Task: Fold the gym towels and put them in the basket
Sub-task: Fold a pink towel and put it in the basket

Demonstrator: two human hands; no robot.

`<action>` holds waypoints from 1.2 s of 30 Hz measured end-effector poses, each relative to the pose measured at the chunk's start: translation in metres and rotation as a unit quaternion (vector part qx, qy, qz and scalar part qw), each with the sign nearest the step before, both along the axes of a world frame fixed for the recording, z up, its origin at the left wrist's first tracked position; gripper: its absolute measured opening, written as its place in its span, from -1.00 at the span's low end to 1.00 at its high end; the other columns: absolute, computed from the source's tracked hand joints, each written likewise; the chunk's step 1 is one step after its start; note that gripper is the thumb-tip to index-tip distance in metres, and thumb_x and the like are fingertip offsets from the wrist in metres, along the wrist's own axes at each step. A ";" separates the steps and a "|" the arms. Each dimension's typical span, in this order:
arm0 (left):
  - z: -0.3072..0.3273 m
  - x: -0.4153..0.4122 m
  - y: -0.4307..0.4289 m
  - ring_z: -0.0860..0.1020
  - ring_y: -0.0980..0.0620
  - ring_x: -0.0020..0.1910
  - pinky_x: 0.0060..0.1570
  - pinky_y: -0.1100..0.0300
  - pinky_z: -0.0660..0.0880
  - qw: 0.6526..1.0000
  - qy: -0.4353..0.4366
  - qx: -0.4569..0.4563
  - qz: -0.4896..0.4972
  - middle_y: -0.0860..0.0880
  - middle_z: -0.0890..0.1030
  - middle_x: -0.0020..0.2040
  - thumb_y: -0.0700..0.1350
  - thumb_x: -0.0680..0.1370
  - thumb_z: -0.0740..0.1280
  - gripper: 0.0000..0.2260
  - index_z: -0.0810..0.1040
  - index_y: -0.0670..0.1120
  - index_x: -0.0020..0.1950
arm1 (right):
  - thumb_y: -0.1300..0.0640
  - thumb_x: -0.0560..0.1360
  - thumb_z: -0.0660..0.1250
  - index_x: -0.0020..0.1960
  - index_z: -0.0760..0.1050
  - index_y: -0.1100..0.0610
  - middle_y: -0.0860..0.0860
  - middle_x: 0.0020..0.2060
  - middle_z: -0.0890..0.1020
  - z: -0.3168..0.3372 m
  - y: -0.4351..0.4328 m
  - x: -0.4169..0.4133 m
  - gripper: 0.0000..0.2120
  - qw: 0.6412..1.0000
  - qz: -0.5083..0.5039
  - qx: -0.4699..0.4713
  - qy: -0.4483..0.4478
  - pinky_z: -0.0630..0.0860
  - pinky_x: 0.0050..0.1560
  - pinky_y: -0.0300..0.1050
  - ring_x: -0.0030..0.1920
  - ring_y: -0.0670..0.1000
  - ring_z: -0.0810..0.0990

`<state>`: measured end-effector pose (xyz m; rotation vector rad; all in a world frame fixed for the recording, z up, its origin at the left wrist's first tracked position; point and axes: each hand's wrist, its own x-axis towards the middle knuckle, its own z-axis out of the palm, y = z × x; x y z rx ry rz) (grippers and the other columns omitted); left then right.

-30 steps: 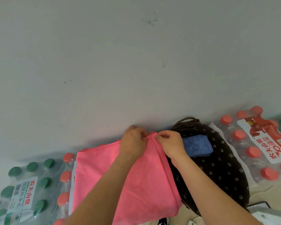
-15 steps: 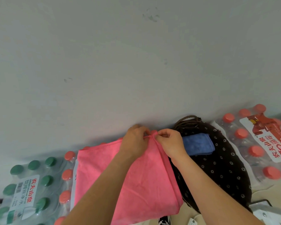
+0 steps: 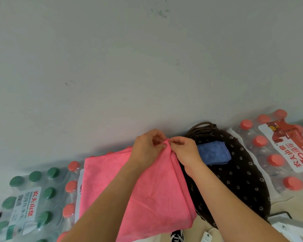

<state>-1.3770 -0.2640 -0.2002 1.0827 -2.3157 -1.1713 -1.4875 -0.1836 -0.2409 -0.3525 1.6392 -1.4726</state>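
A pink towel lies spread over shrink-wrapped bottle packs, folded over on itself. My left hand and my right hand both pinch its far right corner, fingertips almost touching. Just right of the towel sits a dark basket lined with black cloth printed with small white flowers, its brown handle at the far end. A folded blue towel lies inside the basket near its far end, close behind my right hand.
A pack of green-capped water bottles stands at the left, red-capped bottles peek out beside the towel, and another red-capped pack lies at the right. A pale wall rises directly behind. A white metal frame shows at the lower right.
Both hands stay pinched on the pink towel's corner; their fingers have shifted slightly along the edge. The towel and basket have not visibly moved.
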 end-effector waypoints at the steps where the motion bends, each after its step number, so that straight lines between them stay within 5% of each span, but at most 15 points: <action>1: -0.003 -0.002 -0.001 0.56 0.29 -0.23 -0.15 0.45 0.44 1.000 -0.002 0.003 0.003 0.18 0.63 -0.23 -0.26 0.39 0.45 -0.75 0.56 0.10 -0.15 | 0.26 0.44 0.45 -0.12 0.65 0.14 0.13 -0.16 0.69 0.001 0.001 -0.001 -0.95 1.000 0.000 -0.004 -0.013 0.58 -0.11 -0.14 -0.16 -0.01 0.63; 18: -0.013 -0.008 -0.002 0.52 0.28 -0.28 -0.23 0.51 0.39 1.000 0.008 0.001 0.023 0.08 0.63 -0.25 -0.28 0.41 0.44 -0.86 0.62 -0.04 -0.15 | 0.27 0.47 0.39 -0.05 0.68 0.21 0.15 -0.15 0.71 0.003 0.003 -0.005 -0.89 0.998 0.020 -0.001 -0.054 0.58 0.04 0.02 -0.08 0.11 0.66; 27: -0.012 -0.006 0.000 0.48 0.29 -0.33 -0.30 0.47 0.37 1.000 -0.005 -0.022 0.021 0.13 0.57 -0.31 -0.22 0.41 0.43 -0.85 0.59 0.03 -0.16 | 0.20 0.46 0.43 -0.10 0.69 0.14 0.05 -0.19 0.72 0.009 0.004 -0.004 -0.93 0.998 0.053 -0.015 0.025 0.59 -0.03 -0.18 -0.10 -0.01 0.68; 32: 0.010 0.031 -0.013 0.51 0.09 -0.23 -0.26 0.24 0.30 0.982 -0.156 -0.102 -0.033 0.09 0.58 -0.23 0.05 0.43 0.46 -0.81 0.60 0.01 -0.03 | 0.30 0.47 0.39 -0.25 0.60 0.01 -0.07 -0.31 0.65 0.013 -0.006 -0.010 -0.78 0.985 0.033 -0.025 0.170 0.48 -0.19 -0.31 -0.33 -0.25 0.56; 36: 0.028 0.099 -0.032 0.48 -0.05 -0.20 -0.24 0.13 0.27 0.943 -0.307 -0.123 -0.031 0.08 0.47 -0.34 0.22 0.51 0.30 -0.69 0.43 0.01 -0.25 | 0.28 0.49 0.36 -0.17 0.58 0.11 -0.05 -0.29 0.63 0.028 -0.013 -0.015 -0.88 0.966 0.035 -0.032 0.254 0.44 -0.21 -0.42 -0.30 -0.19 0.55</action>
